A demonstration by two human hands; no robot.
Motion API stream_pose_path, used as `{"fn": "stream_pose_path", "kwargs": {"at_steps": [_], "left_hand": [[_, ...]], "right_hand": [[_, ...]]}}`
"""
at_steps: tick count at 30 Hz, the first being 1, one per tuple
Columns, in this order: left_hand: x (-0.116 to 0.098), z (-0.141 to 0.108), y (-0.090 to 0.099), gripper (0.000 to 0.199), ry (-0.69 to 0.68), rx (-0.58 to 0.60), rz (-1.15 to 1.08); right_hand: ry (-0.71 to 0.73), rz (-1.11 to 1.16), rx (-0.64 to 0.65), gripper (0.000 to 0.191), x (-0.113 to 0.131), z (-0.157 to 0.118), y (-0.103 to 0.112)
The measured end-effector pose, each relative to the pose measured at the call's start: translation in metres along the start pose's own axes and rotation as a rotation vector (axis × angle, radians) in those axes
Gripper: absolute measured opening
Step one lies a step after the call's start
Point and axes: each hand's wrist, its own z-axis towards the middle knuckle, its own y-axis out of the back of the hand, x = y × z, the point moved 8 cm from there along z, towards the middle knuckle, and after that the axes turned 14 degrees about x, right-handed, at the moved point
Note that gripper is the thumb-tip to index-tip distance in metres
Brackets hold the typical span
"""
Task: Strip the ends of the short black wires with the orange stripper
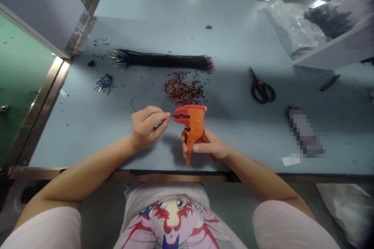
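Between the fingertips of my left hand (150, 126) a thin black wire (172, 116) is pinched, its tip at the jaws of the wire stripper. The wire's blue end (132, 103) sticks out behind that hand. My right hand (210, 146) is wrapped round the handles of the orange and red wire stripper (196, 122). Just beyond the tool lies a heap of short copper and black wire scraps (184, 89). Farther back a long bundle of black wires (166, 60) lies sideways, blue and silver ends to the left, bare copper ends to the right.
Black-handled scissors (262, 89) and a blurred-out object (305, 130) lie at the right, near a white paper slip (291, 160). A small blue-ended pile (105, 83) sits left. Clear plastic bags (298, 27) stand behind a right-hand panel (336, 48).
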Motion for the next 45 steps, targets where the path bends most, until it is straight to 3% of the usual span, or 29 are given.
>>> {"fn": "stream_pose_path", "kwargs": {"at_steps": [31, 39, 45], "left_hand": [[-0.0018, 0.0005, -0.0057, 0.016, 0.028, 0.014, -0.055], [-0.0027, 0.0017, -0.0069, 0.015, 0.029, 0.027, -0.055], [-0.0028, 0.0017, -0.0076, 0.016, 0.023, 0.028, -0.074]], "right_hand": [[-0.006, -0.186, -0.046, 0.031, 0.0045, 0.0011, -0.0006], [-0.078, -0.297, -0.097, 0.03, 0.0048, -0.0033, 0.0028], [-0.074, -0.19, -0.104, 0.033, 0.0014, -0.0034, 0.0044]]}}
